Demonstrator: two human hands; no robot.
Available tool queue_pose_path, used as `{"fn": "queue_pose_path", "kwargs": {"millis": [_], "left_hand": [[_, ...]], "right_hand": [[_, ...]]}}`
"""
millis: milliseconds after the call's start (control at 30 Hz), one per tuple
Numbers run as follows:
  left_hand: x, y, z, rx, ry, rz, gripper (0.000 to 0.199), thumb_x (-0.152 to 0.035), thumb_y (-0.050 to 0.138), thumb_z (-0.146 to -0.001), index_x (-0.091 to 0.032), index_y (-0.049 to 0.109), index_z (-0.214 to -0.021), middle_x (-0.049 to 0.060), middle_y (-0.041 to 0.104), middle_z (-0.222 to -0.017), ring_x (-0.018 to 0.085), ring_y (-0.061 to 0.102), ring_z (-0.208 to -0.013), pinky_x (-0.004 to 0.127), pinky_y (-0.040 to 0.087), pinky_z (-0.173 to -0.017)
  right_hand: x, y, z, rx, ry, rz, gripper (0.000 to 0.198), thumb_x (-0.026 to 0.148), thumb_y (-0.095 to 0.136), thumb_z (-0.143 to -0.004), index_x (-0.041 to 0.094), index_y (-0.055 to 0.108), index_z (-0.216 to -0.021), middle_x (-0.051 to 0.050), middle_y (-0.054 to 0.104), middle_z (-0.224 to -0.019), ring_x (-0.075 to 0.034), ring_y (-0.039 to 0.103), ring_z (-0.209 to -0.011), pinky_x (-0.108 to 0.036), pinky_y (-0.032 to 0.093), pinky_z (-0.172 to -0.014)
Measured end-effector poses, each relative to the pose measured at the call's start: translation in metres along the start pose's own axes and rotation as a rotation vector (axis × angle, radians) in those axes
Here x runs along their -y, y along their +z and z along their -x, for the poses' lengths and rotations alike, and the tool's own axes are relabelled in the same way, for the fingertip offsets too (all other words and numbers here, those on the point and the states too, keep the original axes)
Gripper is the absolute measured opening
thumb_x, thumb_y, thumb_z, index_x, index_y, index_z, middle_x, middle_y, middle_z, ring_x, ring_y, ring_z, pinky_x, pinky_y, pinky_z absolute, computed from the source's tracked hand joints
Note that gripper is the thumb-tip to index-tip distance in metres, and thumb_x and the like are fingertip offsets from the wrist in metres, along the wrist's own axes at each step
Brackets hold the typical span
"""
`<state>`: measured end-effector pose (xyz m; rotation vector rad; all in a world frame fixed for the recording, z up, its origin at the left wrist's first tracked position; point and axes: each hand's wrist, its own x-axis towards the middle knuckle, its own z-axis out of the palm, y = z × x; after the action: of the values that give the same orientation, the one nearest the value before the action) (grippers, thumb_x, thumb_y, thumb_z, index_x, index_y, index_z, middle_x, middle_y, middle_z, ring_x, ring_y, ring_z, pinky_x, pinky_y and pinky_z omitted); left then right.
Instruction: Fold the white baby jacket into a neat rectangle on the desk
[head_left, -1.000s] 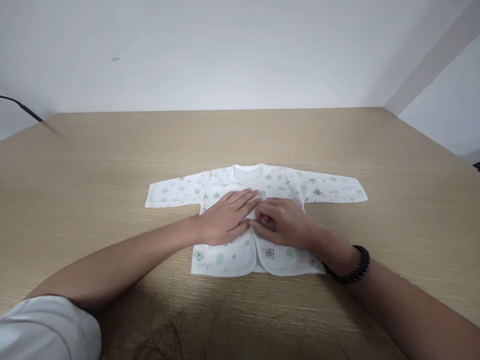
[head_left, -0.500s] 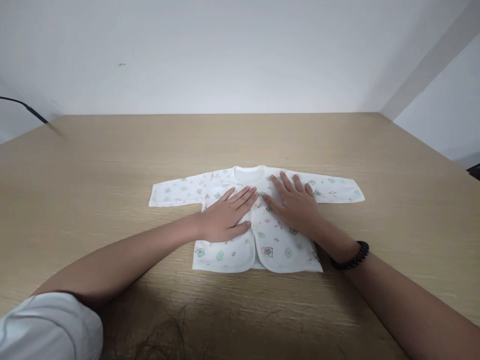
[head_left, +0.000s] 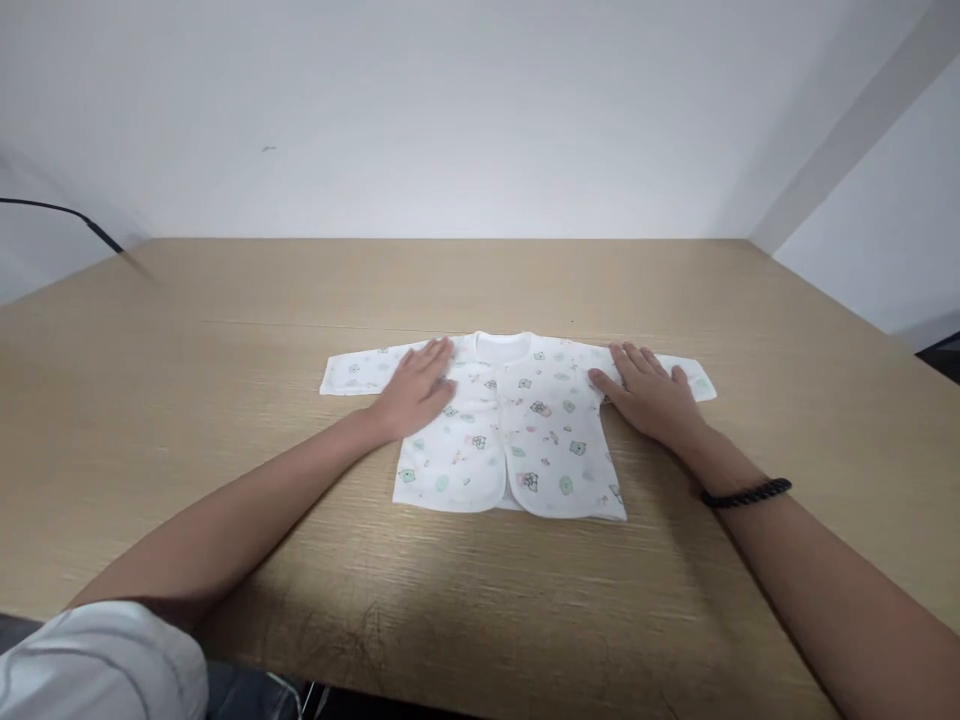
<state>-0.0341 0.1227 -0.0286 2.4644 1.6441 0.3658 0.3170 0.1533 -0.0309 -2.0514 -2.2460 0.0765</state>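
A small white baby jacket [head_left: 517, 430] with a green and pink animal print lies spread front side up, its collar away from me and both sleeves stretched out sideways. My left hand [head_left: 418, 388] rests flat near the shoulder on the left, fingers together and pointing to the collar, thumb out. On the other side my right hand [head_left: 651, 392] lies flat across the base of the right sleeve, fingers extended. Neither hand grips the cloth. Parts of both sleeves are hidden beneath my hands. The lower front edges curve apart slightly at the hem.
The jacket lies on a wooden table [head_left: 360, 290] that meets a white wall [head_left: 480, 120] at the back. A black cable [head_left: 97, 232] comes in at the left edge. A dark object [head_left: 941, 355] shows at the far right. The table's front edge is at the bottom.
My hands have moved apart from the middle of the jacket's chest, left hand to the left shoulder, right hand to the right sleeve. The camera view has shifted slightly, showing the table's front edge.
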Motion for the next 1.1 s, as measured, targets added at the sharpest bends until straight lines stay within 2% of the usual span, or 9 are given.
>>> {"fn": "queue_pose_path", "kwargs": {"millis": [200, 333, 433, 567, 667, 800, 900, 1000, 1100], "left_hand": [[0.051, -0.016, 0.004, 0.040, -0.321, -0.111, 0.067, -0.051, 0.019, -0.099, -0.014, 0.026, -0.154, 0.014, 0.023, -0.161, 0.032, 0.017, -0.149, 0.059, 0.013, -0.117], [0.067, -0.028, 0.002, 0.087, -0.383, -0.114, 0.067, -0.055, 0.023, -0.096, -0.019, 0.029, -0.153, 0.015, 0.022, -0.161, 0.037, 0.019, -0.147, 0.066, 0.010, -0.113], [0.078, -0.040, 0.001, 0.060, -0.406, -0.130, 0.061, -0.058, 0.033, -0.092, -0.023, 0.046, -0.140, 0.017, 0.039, -0.152, 0.042, 0.033, -0.139, 0.069, 0.017, -0.108], [0.099, -0.058, 0.002, 0.087, -0.438, -0.075, 0.044, -0.059, 0.047, -0.083, -0.020, 0.063, -0.098, 0.013, 0.067, -0.106, 0.037, 0.058, -0.107, 0.050, 0.038, -0.095], [0.115, -0.063, 0.006, 0.105, -0.400, 0.106, 0.046, -0.065, 0.053, -0.078, -0.020, 0.058, -0.077, 0.005, 0.063, -0.078, 0.025, 0.060, -0.078, 0.034, 0.041, -0.073], [0.127, -0.059, 0.011, -0.039, -0.392, 0.358, 0.044, -0.063, 0.061, -0.073, -0.020, 0.053, -0.078, -0.001, 0.055, -0.067, 0.016, 0.049, -0.062, 0.027, 0.036, -0.059], [0.127, -0.057, 0.012, -0.119, -0.411, 0.360, 0.043, -0.059, 0.065, -0.071, -0.020, 0.051, -0.082, 0.002, 0.060, -0.076, 0.017, 0.053, -0.068, 0.027, 0.039, -0.062], [0.115, -0.057, 0.009, -0.160, -0.408, 0.194, 0.047, -0.058, 0.068, -0.070, -0.020, 0.055, -0.094, 0.009, 0.067, -0.100, 0.028, 0.059, -0.096, 0.038, 0.044, -0.083], [0.092, -0.051, 0.004, -0.169, -0.358, 0.102, 0.056, -0.060, 0.063, -0.077, -0.021, 0.054, -0.116, 0.012, 0.066, -0.119, 0.036, 0.050, -0.122, 0.053, 0.030, -0.104]], "right_hand": [[-0.036, -0.003, 0.003, -0.090, 0.082, -0.024, 0.073, 0.060, 0.027, -0.095, 0.009, 0.038, -0.146, -0.020, 0.040, -0.153, -0.036, 0.034, -0.141, -0.065, 0.027, -0.110], [-0.045, -0.006, 0.002, -0.159, 0.101, -0.063, 0.058, 0.054, 0.034, -0.095, 0.016, 0.051, -0.136, -0.019, 0.050, -0.145, -0.039, 0.043, -0.132, -0.066, 0.034, -0.102], [-0.051, -0.009, -0.001, -0.187, 0.120, -0.067, 0.047, 0.045, 0.040, -0.092, 0.014, 0.061, -0.121, -0.021, 0.061, -0.128, -0.039, 0.054, -0.119, -0.057, 0.044, -0.093], [-0.059, -0.015, -0.004, -0.180, 0.149, -0.061, 0.033, 0.032, 0.044, -0.088, 0.013, 0.068, -0.099, -0.023, 0.069, -0.106, -0.037, 0.061, -0.101, -0.047, 0.047, -0.080], [-0.060, -0.018, -0.005, -0.178, 0.170, -0.083, 0.029, 0.030, 0.045, -0.085, 0.014, 0.066, -0.095, -0.023, 0.070, -0.102, -0.036, 0.062, -0.094, -0.044, 0.047, -0.075], [-0.059, -0.021, -0.006, -0.190, 0.179, -0.125, 0.028, 0.028, 0.045, -0.084, 0.014, 0.063, -0.100, -0.019, 0.071, -0.095, -0.032, 0.064, -0.085, -0.040, 0.047, -0.069], [-0.061, -0.026, -0.005, -0.190, 0.175, -0.143, 0.022, 0.029, 0.049, -0.081, 0.019, 0.064, -0.094, -0.016, 0.072, -0.091, -0.030, 0.064, -0.080, -0.038, 0.047, -0.067], [-0.058, -0.031, -0.003, -0.209, 0.173, -0.122, 0.019, 0.032, 0.052, -0.080, 0.021, 0.064, -0.090, -0.014, 0.072, -0.090, -0.031, 0.064, -0.080, -0.040, 0.048, -0.069], [-0.046, -0.029, 0.000, -0.254, 0.116, -0.078, 0.034, 0.038, 0.050, -0.083, 0.017, 0.063, -0.105, -0.018, 0.070, -0.108, -0.036, 0.062, -0.101, -0.047, 0.047, -0.083]]}}
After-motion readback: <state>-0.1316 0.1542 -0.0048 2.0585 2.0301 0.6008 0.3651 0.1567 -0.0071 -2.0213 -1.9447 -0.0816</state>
